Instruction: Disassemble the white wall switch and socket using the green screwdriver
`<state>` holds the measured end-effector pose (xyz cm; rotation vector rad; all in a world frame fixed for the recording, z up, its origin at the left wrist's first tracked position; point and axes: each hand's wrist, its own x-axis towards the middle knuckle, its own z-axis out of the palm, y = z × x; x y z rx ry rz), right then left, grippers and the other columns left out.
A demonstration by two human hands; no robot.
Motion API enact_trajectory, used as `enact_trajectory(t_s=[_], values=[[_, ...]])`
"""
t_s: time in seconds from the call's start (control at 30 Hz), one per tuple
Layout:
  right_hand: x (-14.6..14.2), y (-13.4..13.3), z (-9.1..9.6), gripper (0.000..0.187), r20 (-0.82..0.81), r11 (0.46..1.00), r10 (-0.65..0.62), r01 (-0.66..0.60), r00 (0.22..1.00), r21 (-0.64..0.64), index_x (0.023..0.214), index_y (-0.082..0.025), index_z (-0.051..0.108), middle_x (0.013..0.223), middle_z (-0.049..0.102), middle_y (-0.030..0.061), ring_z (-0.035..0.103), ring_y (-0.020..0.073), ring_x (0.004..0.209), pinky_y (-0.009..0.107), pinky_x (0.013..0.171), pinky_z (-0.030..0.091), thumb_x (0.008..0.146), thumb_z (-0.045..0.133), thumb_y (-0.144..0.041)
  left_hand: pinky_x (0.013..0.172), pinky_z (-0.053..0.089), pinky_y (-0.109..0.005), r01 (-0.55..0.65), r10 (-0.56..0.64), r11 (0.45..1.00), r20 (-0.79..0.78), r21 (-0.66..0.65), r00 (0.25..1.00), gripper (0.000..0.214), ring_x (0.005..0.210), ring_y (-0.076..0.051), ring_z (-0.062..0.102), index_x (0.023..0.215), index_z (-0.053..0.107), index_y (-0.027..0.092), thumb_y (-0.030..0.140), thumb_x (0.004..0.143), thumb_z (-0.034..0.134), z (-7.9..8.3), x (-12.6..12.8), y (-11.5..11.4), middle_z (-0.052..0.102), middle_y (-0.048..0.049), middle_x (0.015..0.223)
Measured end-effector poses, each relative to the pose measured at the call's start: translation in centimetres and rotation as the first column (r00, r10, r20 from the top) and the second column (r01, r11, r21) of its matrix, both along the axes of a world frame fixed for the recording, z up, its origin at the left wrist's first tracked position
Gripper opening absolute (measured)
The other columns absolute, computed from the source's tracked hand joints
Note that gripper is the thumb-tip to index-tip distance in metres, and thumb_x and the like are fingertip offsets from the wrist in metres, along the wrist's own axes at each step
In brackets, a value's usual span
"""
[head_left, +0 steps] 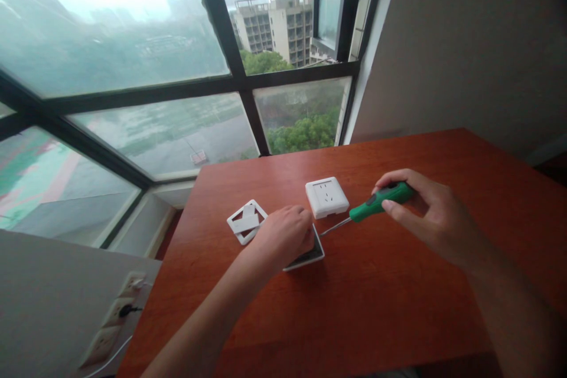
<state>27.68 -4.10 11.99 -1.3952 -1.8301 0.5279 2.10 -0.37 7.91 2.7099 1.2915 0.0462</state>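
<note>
My right hand [427,212] grips a green-handled screwdriver [381,201]. Its metal shaft points left and down, and the tip is at the right edge of a small box [318,256] with a white rim and dark inside. Over that box lies my left hand [287,230], fingers curled down into it; whatever they pinch is hidden. Just left of this hand is a white square frame [234,218] with loose white cover pieces [246,224] on it. Behind the box sits a white wall socket [326,196], its slotted face up.
All of this is on a reddish-brown wooden table [354,313]. Large dark-framed windows [248,85] rise beyond its far edge, and a plain wall [465,41] stands at the right. Low on the left wall, several sockets [117,311] carry a black plug and white cables.
</note>
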Motion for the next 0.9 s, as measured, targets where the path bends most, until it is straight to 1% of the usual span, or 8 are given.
enact_trajectory(t_s=[0.13, 0.27, 0.37, 0.43, 0.53, 0.67, 0.77, 0.9], values=[[0.0, -0.1, 0.1, 0.017, 0.020, 1.000, -0.009, 0.009, 1.000, 0.006, 0.099, -0.026, 0.058, 0.097, 0.065, 0.0031, 0.063, 0.0225, 0.089, 0.035, 0.076, 0.051, 0.083, 0.059, -0.027, 0.064, 0.046, -0.028, -0.032, 0.036, 0.999, 0.122, -0.032, 0.992, 0.005, 0.073, -0.019, 0.062, 0.081, 0.060, 0.019, 0.019, 0.080, 0.056, -0.4, -0.4, 0.3, 0.062, -0.0043, 0.080], [0.1, -0.1, 0.0, 0.017, 0.021, 1.000, -0.009, 0.009, 1.000, 0.001, 0.099, -0.026, 0.058, 0.098, 0.066, 0.0025, 0.064, 0.0226, 0.090, 0.035, 0.077, 0.052, 0.082, 0.060, -0.027, 0.061, 0.042, -0.024, -0.042, 0.056, 0.997, 0.238, -0.064, 0.970, 0.004, 0.068, -0.015, 0.058, 0.081, 0.060, 0.019, 0.018, 0.080, 0.057, 0.3, -1.2, 0.3, 0.061, -0.0017, 0.080], [0.2, -0.1, -0.1, 0.018, 0.006, 1.000, 0.001, -0.001, 1.000, -0.004, 0.100, -0.026, 0.058, 0.098, 0.066, 0.0029, 0.064, 0.0228, 0.090, 0.036, 0.077, 0.052, 0.082, 0.060, -0.027, 0.061, 0.041, -0.023, -0.109, 0.123, 0.992, 0.343, -0.061, 0.931, 0.004, 0.066, -0.013, 0.055, 0.080, 0.059, 0.019, 0.019, 0.081, 0.056, 0.9, -2.9, -0.2, 0.060, -0.0003, 0.077], [0.2, -0.1, -0.1, 0.019, 0.006, 1.000, 0.007, -0.007, 1.000, -0.006, 0.101, -0.026, 0.058, 0.098, 0.066, 0.0032, 0.064, 0.0232, 0.090, 0.036, 0.077, 0.052, 0.082, 0.060, -0.027, 0.060, 0.040, -0.023, -0.178, 0.188, 0.982, 0.409, -0.062, 0.893, 0.005, 0.065, -0.013, 0.053, 0.078, 0.059, 0.019, 0.019, 0.081, 0.055, 0.9, -4.6, -0.8, 0.059, 0.0002, 0.076], [0.2, -0.1, -0.1, 0.019, 0.023, 1.000, 0.004, -0.004, 1.000, 0.007, 0.100, -0.025, 0.059, 0.097, 0.067, 0.0039, 0.065, 0.0239, 0.089, 0.036, 0.076, 0.053, 0.081, 0.060, -0.028, 0.059, 0.040, -0.022, -0.286, 0.284, 0.956, 0.456, -0.066, 0.843, 0.007, 0.063, -0.012, 0.052, 0.075, 0.058, 0.019, 0.022, 0.080, 0.055, 0.0, -7.6, -2.0, 0.059, 0.0010, 0.071], [0.1, -0.1, -0.2, 0.019, 0.011, 1.000, -0.008, 0.008, 1.000, 0.001, 0.101, -0.025, 0.059, 0.099, 0.067, 0.0041, 0.065, 0.0242, 0.090, 0.037, 0.077, 0.053, 0.082, 0.060, -0.029, 0.057, 0.041, -0.022, -0.438, 0.419, 0.895, 0.484, -0.078, 0.769, 0.011, 0.060, -0.012, 0.052, 0.075, 0.059, 0.019, 0.028, 0.079, 0.055, -1.9, -11.2, -3.8, 0.059, 0.0018, 0.067], [0.0, 0.1, -0.4, 0.020, -0.009, 1.000, 0.001, -0.001, 1.000, -0.001, 0.101, -0.026, 0.059, 0.098, 0.067, 0.0045, 0.064, 0.0245, 0.089, 0.037, 0.075, 0.054, 0.082, 0.060, -0.030, 0.058, 0.043, -0.023, -0.466, 0.456, 0.878, 0.476, -0.106, 0.752, 0.015, 0.062, -0.013, 0.055, 0.077, 0.058, 0.019, 0.032, 0.082, 0.053, -3.5, -13.1, -4.8, 0.061, 0.0002, 0.070], [-0.5, 0.4, -0.4, 0.019, -0.002, 1.000, 0.027, -0.027, 1.000, 0.005, 0.101, -0.026, 0.058, 0.098, 0.066, 0.0051, 0.064, 0.0251, 0.090, 0.039, 0.075, 0.053, 0.082, 0.060, -0.030, 0.058, 0.044, -0.024, -0.472, 0.462, 0.877, 0.432, -0.092, 0.775, 0.015, 0.062, -0.014, 0.054, 0.076, 0.056, 0.020, 0.032, 0.083, 0.053, -5.1, -14.7, -5.4, 0.060, 0.0002, 0.070]])
